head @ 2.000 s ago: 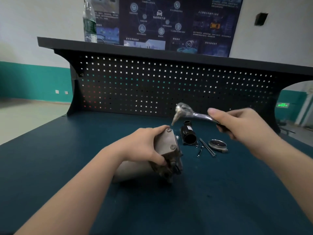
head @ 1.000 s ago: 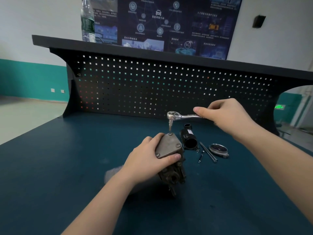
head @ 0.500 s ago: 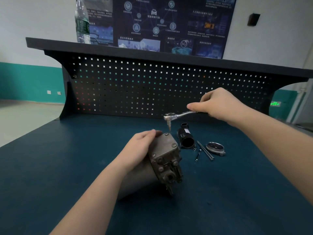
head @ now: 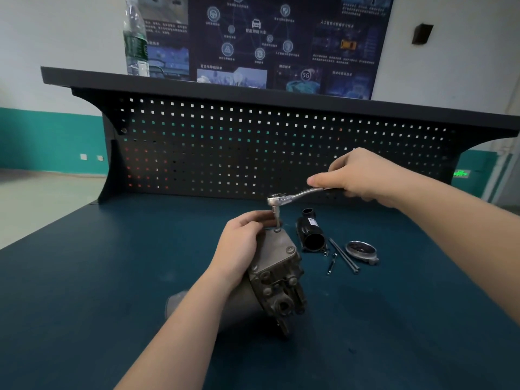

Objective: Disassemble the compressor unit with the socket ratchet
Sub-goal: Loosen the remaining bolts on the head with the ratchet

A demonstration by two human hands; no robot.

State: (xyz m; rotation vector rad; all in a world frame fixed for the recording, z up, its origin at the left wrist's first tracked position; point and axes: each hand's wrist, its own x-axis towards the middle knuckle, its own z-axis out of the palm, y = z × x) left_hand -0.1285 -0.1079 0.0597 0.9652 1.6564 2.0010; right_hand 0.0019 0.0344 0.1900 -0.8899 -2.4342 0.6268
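Two hands at work on a blue counter (head: pixel 112 277): left hand (head: pixel 239 246) grips the compressor unit (head: pixel 278 277) lying at centre; right hand (head: pixel 363 175) wraps the socket ratchet (head: pixel 295 196) handle, w/ socket set on a top bolt (head: pixel 277 229).

The far side of the compressor unit (head: pixel 277 280) is covered by the left hand (head: pixel 239 243) and forearm, and its rounded body is blurred at lower centre. The ratchet (head: pixel 292 196) handle is hidden inside the right hand (head: pixel 363 175). The bolt under the socket cannot be made out. The bottle (head: pixel 136 38) is cut off by the top edge. The poster (head: pixel 281 40) text is too small to be read.
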